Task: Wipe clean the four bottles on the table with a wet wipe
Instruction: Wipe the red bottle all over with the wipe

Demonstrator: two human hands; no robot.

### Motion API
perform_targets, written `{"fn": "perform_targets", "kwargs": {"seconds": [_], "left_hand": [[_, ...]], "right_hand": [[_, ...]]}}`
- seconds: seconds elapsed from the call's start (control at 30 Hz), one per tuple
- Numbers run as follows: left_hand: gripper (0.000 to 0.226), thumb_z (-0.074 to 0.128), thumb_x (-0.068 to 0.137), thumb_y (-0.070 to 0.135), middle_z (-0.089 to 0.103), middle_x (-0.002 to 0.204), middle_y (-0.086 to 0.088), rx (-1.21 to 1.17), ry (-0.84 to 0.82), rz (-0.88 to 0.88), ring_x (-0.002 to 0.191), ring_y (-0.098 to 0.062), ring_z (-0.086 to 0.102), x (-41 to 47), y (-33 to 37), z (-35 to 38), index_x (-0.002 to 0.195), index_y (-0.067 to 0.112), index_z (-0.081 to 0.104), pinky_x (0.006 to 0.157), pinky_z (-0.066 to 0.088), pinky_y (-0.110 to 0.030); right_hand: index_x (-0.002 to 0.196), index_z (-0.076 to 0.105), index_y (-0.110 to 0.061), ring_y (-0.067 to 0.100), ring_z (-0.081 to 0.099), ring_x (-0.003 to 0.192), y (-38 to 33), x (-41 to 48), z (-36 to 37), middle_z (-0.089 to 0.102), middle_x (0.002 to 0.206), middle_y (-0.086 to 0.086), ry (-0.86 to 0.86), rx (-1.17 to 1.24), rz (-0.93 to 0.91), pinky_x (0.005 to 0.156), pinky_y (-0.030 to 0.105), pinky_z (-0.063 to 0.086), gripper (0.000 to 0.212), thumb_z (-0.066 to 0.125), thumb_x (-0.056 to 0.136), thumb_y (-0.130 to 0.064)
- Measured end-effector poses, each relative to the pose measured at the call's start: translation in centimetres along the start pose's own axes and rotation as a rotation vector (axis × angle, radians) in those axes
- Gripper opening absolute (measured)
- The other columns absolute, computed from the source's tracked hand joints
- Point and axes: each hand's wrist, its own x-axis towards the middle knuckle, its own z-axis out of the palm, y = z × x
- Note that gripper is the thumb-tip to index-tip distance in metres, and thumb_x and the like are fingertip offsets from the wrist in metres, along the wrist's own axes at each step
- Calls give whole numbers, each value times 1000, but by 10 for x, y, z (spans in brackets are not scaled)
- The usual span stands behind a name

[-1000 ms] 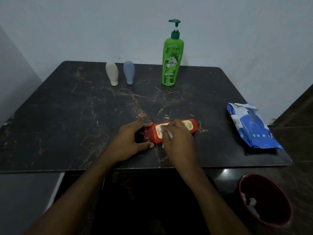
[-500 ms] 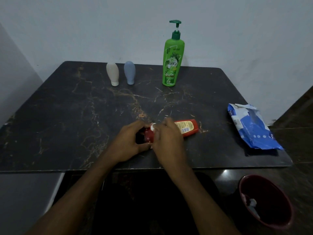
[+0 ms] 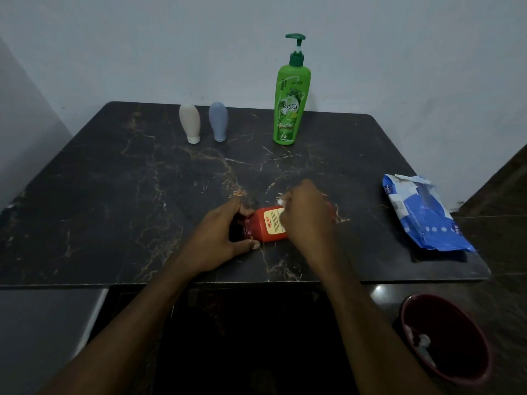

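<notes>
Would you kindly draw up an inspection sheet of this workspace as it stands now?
Surface: dark veined table.
Job's things: red bottle lying near the front edge; green pump bottle, cream bottle and blue-grey bottle upright at the back; wet wipe on the red bottle.
Clutter: opened blue wipe packet at the right edge.
Grips: left hand holds the red bottle's cap end; right hand pinches the wet wipe.
Cables: nothing seen.
Surroundings: pale wall; dark red bin on the floor, white wipes inside.
</notes>
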Motion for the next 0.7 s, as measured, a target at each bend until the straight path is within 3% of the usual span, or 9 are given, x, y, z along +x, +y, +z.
{"fn": "perform_targets", "kwargs": {"seconds": [0.17,0.23,0.33,0.43,0.57,0.7], "left_hand": [[45,90,75,22,67,110,12,-25,19,102,101,-8,66,-1,-2,0,107,23,58,88,55,-35],[47,91,74,24,67,111,12,-24,33,96,103,-7,65,-1,-2,0,108,22,59,89,54,-31],[51,91,74,31,63,117,17,-10,23,31,108,5,60,-1,-2,2,113,26,58,87,47,-11],[53,89,75,34,61,119,18,10,10,8,110,7,57,-1,-2,3,116,28,57,88,44,-10],[47,90,74,26,66,111,14,-20,26,82,102,-5,64,-1,0,1,110,23,59,89,54,-28],[46,90,74,26,67,111,12,-14,33,86,102,-8,66,-2,0,0,109,23,60,88,55,-34]], "right_hand": [[102,67,-11,18,55,102,-34,-16,27,50,113,4,17,-7,-216,80,26,38,16,68,86,-12],[101,68,-11,20,56,101,-30,-12,25,52,113,5,34,-10,-180,79,26,39,13,67,88,-14],[114,68,-14,23,59,110,-14,8,4,57,121,8,-42,-64,-29,83,30,43,22,67,92,-20],[123,65,-18,24,57,118,-8,16,-9,58,127,7,-122,-83,86,89,32,46,34,71,89,-21],[105,66,-10,21,56,108,-28,-9,16,52,121,7,-26,-28,-177,88,30,43,16,68,89,-15],[109,67,-12,20,55,111,-25,-13,23,50,123,5,9,6,-249,93,32,45,22,70,87,-14]]}}
